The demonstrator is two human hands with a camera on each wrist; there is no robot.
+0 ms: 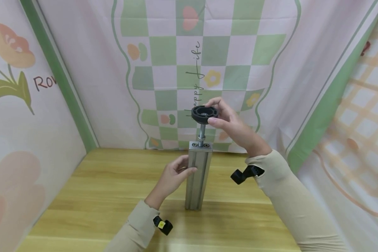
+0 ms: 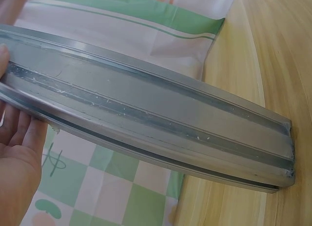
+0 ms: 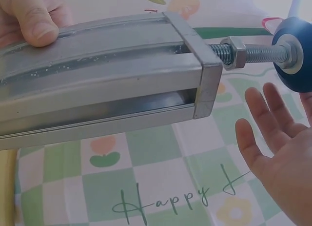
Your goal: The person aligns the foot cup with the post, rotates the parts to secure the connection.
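Note:
An aluminium extrusion profile (image 1: 196, 182) stands upright on the table, its long slots facing outward. My left hand (image 1: 173, 177) grips it partway up, thumb on the near face and fingers round the left side. A metal end plate (image 3: 208, 82) with two screws caps the top. From it rises a threaded rod (image 1: 202, 131) carrying a hex nut (image 3: 237, 52) just above the plate. Crowning the rod is a round black levelling foot (image 1: 199, 119), its hollow underside facing up. My right hand (image 1: 236, 127) pinches the foot's rim between thumb and fingers from the right.
Under the profile is a wood-grain table (image 1: 113, 196). Patterned cloth (image 1: 163, 52) hangs behind it and at both sides, close to the table's edges. Each wrist wears a small black camera, the right one (image 1: 247, 173) on the sleeve cuff.

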